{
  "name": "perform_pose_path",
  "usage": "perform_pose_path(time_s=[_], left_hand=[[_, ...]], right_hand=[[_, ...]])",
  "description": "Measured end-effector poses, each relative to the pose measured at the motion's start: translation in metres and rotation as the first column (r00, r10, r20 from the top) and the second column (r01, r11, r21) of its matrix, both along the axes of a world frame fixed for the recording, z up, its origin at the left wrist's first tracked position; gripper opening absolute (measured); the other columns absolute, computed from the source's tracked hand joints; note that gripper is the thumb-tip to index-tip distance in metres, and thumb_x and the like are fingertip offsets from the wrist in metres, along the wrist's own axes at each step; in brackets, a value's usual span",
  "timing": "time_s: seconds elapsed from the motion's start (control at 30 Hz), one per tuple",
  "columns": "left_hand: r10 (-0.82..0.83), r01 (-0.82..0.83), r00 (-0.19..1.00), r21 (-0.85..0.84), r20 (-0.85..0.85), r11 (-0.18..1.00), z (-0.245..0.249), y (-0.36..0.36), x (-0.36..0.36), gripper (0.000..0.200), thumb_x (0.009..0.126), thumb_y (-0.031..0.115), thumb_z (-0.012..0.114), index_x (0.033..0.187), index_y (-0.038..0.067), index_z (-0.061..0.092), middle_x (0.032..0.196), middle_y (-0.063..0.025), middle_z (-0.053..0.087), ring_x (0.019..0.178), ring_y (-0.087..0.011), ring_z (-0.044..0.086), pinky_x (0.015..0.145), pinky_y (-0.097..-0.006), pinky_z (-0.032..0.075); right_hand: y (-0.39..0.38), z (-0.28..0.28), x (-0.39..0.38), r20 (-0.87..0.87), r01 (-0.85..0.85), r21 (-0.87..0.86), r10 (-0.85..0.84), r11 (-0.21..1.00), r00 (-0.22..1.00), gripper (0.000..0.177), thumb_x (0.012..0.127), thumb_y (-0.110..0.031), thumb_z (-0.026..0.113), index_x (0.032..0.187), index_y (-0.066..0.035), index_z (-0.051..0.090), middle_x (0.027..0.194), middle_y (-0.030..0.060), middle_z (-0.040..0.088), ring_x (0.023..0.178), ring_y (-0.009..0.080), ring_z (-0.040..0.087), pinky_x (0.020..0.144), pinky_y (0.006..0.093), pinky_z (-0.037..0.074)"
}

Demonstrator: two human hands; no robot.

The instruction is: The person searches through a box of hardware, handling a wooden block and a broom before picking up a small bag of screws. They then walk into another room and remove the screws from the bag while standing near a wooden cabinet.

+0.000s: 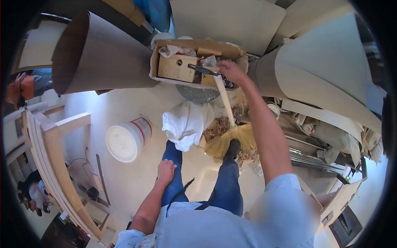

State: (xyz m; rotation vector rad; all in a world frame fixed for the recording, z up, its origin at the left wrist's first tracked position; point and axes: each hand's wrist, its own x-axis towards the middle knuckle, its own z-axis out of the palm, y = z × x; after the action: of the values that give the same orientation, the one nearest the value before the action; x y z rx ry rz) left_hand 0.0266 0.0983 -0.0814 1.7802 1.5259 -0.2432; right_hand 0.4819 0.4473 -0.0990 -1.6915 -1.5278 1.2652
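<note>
My right hand reaches over the right part of a long cardboard box, its fingers bent together; what they hold, if anything, is hidden. Just below it, the pale stick of a yellow broom leans against the box, with a black handle-like piece across its top. Inside the box are a wooden block with a round hole, a crumpled plastic bag and small mixed items. My left hand rests on my left thigh, holding nothing. The broom's yellow bristles spread beside my right foot.
A white bucket stands left on the floor, near a white sack. Wood shavings lie around the broom. Large rolled sheets flank the box. A wooden frame stands far left; stacked materials line the right.
</note>
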Motion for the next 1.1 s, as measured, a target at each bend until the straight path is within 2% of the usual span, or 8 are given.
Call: perform_pose_path(time_s=[0.13, 0.23, 0.33, 0.4, 0.57, 0.8, 1.0, 1.1], left_hand=[[-0.044, 0.042, 0.989, -0.013, -0.143, 0.999, -0.012, 0.021, -0.026, 0.017, 0.097, 0.022, 0.063, 0.092, 0.005, 0.062, 0.096, -0.0160, 0.061, 0.096, -0.0374, 0.059, 0.085, -0.0505, 0.047], [-0.051, 0.044, 0.977, -0.038, -0.206, 0.998, -0.021, 0.039, -0.034, 0.016, 0.098, 0.022, 0.061, 0.096, 0.006, 0.062, 0.102, -0.0150, 0.061, 0.101, -0.0359, 0.058, 0.088, -0.0495, 0.046], [-0.092, 0.074, 0.969, -0.085, -0.230, 0.994, -0.025, 0.050, -0.037, 0.016, 0.100, 0.023, 0.059, 0.099, 0.007, 0.062, 0.104, -0.0137, 0.060, 0.103, -0.0343, 0.057, 0.089, -0.0485, 0.046], [-0.114, 0.086, 0.963, -0.121, -0.244, 0.989, -0.028, 0.055, -0.038, 0.016, 0.100, 0.024, 0.058, 0.100, 0.008, 0.062, 0.105, -0.0130, 0.060, 0.103, -0.0335, 0.057, 0.090, -0.0481, 0.046], [-0.093, 0.059, 0.969, -0.149, -0.228, 0.987, -0.028, 0.073, -0.040, 0.018, 0.101, 0.025, 0.058, 0.100, 0.008, 0.063, 0.106, -0.0125, 0.060, 0.104, -0.0328, 0.056, 0.090, -0.0474, 0.046], [-0.139, 0.107, 0.955, -0.135, -0.263, 0.985, -0.035, 0.084, -0.043, 0.019, 0.101, 0.025, 0.057, 0.099, 0.007, 0.063, 0.106, -0.0135, 0.060, 0.105, -0.0338, 0.055, 0.091, -0.0482, 0.046], [-0.180, 0.132, 0.942, -0.180, -0.283, 0.975, -0.034, 0.097, -0.033, 0.019, 0.101, 0.025, 0.057, 0.100, 0.007, 0.064, 0.107, -0.0125, 0.061, 0.104, -0.0338, 0.056, 0.092, -0.0479, 0.045], [-0.175, 0.130, 0.945, -0.175, -0.275, 0.976, -0.032, 0.091, -0.026, 0.018, 0.101, 0.024, 0.057, 0.100, 0.007, 0.064, 0.105, -0.0116, 0.061, 0.103, -0.0332, 0.057, 0.091, -0.0479, 0.045]], right_hand=[[0.015, -0.072, -0.037, 0.551, -0.218, 0.064, 0.148, 0.974, 0.822, 0.046, 0.087, -0.020, 0.072, 0.131, -0.011, 0.065, 0.125, 0.0218, 0.066, 0.111, 0.0348, 0.067, 0.095, 0.0448, 0.054], [0.025, -0.088, -0.041, 0.651, -0.207, -0.078, 0.207, 0.975, 0.730, 0.049, 0.085, -0.025, 0.073, 0.131, -0.014, 0.064, 0.123, 0.0246, 0.066, 0.117, 0.0398, 0.064, 0.098, 0.0484, 0.052], [0.005, -0.076, -0.010, 0.554, -0.064, 0.020, 0.042, 0.998, 0.831, 0.040, 0.087, -0.029, 0.069, 0.121, -0.009, 0.064, 0.116, 0.0276, 0.068, 0.112, 0.0412, 0.065, 0.094, 0.0500, 0.053], [-0.005, -0.033, -0.008, 0.720, 0.159, -0.067, -0.062, 0.985, 0.691, 0.040, 0.086, -0.029, 0.070, 0.117, -0.004, 0.064, 0.107, 0.0286, 0.070, 0.102, 0.0438, 0.068, 0.089, 0.0515, 0.054], [-0.026, 0.016, 0.007, 0.602, 0.339, 0.070, -0.310, 0.938, 0.736, 0.034, 0.091, -0.025, 0.067, 0.116, -0.002, 0.063, 0.102, 0.0278, 0.070, 0.097, 0.0470, 0.067, 0.084, 0.0527, 0.052], [-0.003, 0.003, 0.001, 0.653, 0.348, 0.153, -0.359, 0.925, 0.667, 0.033, 0.094, -0.022, 0.063, 0.120, -0.002, 0.061, 0.105, 0.0268, 0.069, 0.100, 0.0465, 0.065, 0.083, 0.0534, 0.051], [0.022, -0.036, 0.001, 0.850, 0.096, 0.106, -0.140, 0.990, 0.507, 0.036, 0.097, -0.022, 0.056, 0.127, -0.003, 0.059, 0.101, 0.0218, 0.070, 0.100, 0.0422, 0.068, 0.084, 0.0523, 0.053], [0.032, -0.030, -0.018, 0.881, -0.253, 0.393, -0.284, 0.884, 0.378, 0.037, 0.097, -0.025, 0.057, 0.125, -0.002, 0.061, 0.103, 0.0218, 0.068, 0.098, 0.0407, 0.069, 0.084, 0.0517, 0.054]])
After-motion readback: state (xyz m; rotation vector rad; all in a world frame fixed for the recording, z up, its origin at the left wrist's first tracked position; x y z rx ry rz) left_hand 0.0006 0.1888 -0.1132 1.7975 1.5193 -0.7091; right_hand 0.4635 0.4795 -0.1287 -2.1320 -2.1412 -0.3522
